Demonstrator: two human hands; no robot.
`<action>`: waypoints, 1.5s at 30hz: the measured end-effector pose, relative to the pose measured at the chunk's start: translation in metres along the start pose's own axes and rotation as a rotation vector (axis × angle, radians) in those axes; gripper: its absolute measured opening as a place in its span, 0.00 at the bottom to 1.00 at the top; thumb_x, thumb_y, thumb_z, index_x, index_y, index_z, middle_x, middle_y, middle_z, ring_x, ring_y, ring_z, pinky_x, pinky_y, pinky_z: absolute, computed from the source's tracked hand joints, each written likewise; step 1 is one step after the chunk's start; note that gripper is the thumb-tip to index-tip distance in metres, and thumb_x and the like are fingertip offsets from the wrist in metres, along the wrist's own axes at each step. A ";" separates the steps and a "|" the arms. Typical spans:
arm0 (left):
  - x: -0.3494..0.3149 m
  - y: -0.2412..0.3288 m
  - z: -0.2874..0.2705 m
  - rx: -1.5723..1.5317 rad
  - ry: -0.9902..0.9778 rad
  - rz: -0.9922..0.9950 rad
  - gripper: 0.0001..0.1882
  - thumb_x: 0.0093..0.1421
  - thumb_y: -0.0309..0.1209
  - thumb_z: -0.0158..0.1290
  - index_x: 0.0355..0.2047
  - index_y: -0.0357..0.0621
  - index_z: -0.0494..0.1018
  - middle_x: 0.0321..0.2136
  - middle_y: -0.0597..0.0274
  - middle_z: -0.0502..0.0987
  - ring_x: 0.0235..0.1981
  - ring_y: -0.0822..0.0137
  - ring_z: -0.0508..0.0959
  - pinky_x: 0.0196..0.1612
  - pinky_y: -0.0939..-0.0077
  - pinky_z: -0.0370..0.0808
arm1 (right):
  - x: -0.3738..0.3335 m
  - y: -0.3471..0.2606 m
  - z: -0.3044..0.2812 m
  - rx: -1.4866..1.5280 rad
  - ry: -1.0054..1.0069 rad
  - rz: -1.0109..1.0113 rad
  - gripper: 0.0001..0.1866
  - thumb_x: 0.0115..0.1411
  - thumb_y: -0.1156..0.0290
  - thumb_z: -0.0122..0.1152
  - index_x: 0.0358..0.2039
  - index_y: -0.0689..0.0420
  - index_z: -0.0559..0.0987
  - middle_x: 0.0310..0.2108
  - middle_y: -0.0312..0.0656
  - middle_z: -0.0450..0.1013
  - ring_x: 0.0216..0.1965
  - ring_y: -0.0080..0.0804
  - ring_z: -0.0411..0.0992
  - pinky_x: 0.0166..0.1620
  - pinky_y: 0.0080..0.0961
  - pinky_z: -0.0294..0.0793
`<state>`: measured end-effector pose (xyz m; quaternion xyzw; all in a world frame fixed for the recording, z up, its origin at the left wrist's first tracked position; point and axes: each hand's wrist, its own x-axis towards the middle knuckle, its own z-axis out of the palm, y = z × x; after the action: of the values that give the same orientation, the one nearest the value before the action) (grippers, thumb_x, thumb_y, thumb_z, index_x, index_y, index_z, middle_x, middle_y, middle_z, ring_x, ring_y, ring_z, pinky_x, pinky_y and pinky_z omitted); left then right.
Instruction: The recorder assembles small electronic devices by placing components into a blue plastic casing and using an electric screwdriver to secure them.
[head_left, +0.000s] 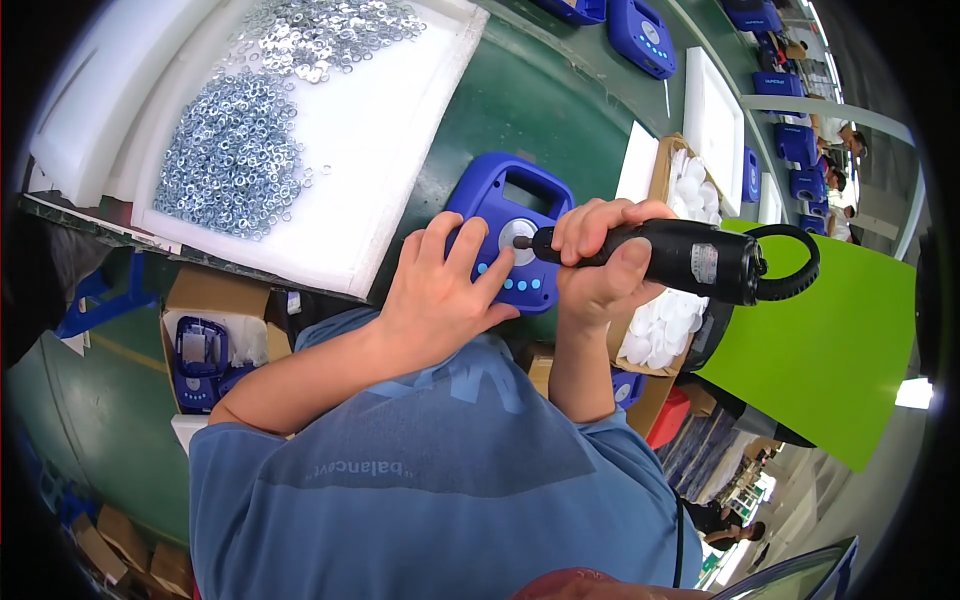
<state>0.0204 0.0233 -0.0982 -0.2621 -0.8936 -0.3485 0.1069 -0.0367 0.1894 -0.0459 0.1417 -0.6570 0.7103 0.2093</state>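
One white tray (pixel 370 190) carries two heaps of small metal rings (pixel 235 155), too many to count; right of it, the left hand (pixel 430 290) lies with its grip spread, fingers resting on one blue case (pixel 490 180). This glossy case sits on the green worktop (pixel 520 100), with one handle slot, one pale round disc (pixel 519 232) and a row of light-blue dots partly hidden by fingers. The right hand (pixel 605 260) has its grip wrapped round one black power screwdriver (pixel 705 262), tip at the disc, beside one carton (pixel 661 165) of white discs (pixel 655 335).

The green worktable (pixel 520 90) was brightly lit. Straight edges were bent toward the dark rim, and a white light (pixel 914 393) was blown out at right.
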 end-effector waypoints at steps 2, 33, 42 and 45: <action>0.000 0.001 -0.001 0.006 0.005 0.003 0.35 0.47 0.48 0.78 0.54 0.47 0.84 0.59 0.46 0.70 0.62 0.41 0.69 0.54 0.50 0.73 | 0.000 0.000 -0.002 0.023 0.012 0.008 0.24 0.74 0.48 0.65 0.52 0.54 0.70 0.23 0.38 0.68 0.19 0.26 0.65 0.25 0.30 0.71; -0.026 -0.026 -0.036 0.229 -0.095 0.545 0.19 0.61 0.30 0.64 0.52 0.40 0.86 0.56 0.47 0.84 0.61 0.47 0.82 0.55 0.50 0.80 | 0.026 0.059 -0.143 -1.447 0.142 0.564 0.28 0.60 0.44 0.73 0.35 0.61 0.89 0.31 0.58 0.85 0.38 0.63 0.85 0.47 0.52 0.83; -0.016 -0.021 -0.043 0.259 -0.013 0.585 0.17 0.62 0.28 0.62 0.49 0.32 0.84 0.56 0.40 0.84 0.57 0.40 0.84 0.49 0.52 0.82 | -0.042 -0.030 -0.108 -0.647 -0.448 0.017 0.43 0.44 0.50 0.89 0.56 0.60 0.83 0.59 0.52 0.77 0.64 0.57 0.74 0.64 0.49 0.74; 0.007 -0.011 -0.062 0.198 -0.043 0.556 0.20 0.67 0.30 0.63 0.54 0.27 0.79 0.55 0.36 0.84 0.57 0.39 0.85 0.50 0.51 0.80 | -0.064 -0.049 -0.082 -0.794 -0.535 -0.077 0.32 0.48 0.58 0.85 0.53 0.57 0.85 0.57 0.49 0.79 0.63 0.52 0.77 0.63 0.49 0.75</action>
<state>0.0087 -0.0228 -0.0564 -0.4924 -0.8193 -0.2112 0.2043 0.0485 0.2660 -0.0418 0.2528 -0.9025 0.3348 0.0968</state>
